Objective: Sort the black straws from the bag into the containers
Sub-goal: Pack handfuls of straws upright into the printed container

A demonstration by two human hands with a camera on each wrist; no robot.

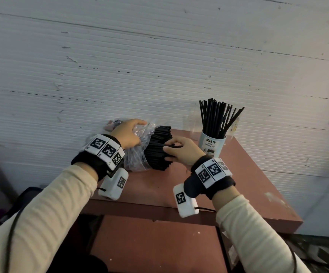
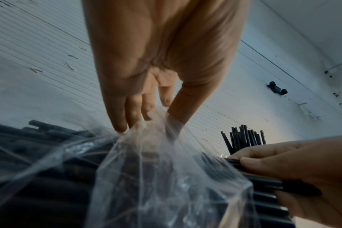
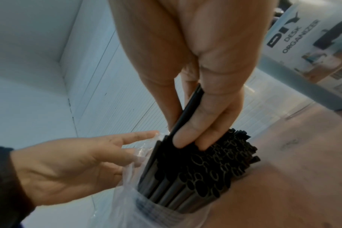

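Note:
A clear plastic bag [image 1: 138, 152] lies on the reddish table [image 1: 248, 184], with a thick bundle of black straws [image 1: 157, 152] sticking out of its open end. My left hand [image 1: 129, 134] grips the crumpled bag [image 2: 146, 154] from the left. My right hand [image 1: 179, 150] pinches one black straw [image 3: 187, 111] at the bundle's open end [image 3: 205, 168], thumb and fingers curled round it. To the right stands a white cylindrical container [image 1: 212, 144] printed "DIY DESK ORGANIZER", holding several upright black straws [image 1: 218, 117].
A ribbed white wall [image 1: 159, 66] rises directly behind the table. A clear plastic container [image 1: 194, 123] stands behind the white one. A small pinkish object [image 1: 112, 124] lies behind the bag. The table's front edge [image 1: 159, 211] is below my wrists.

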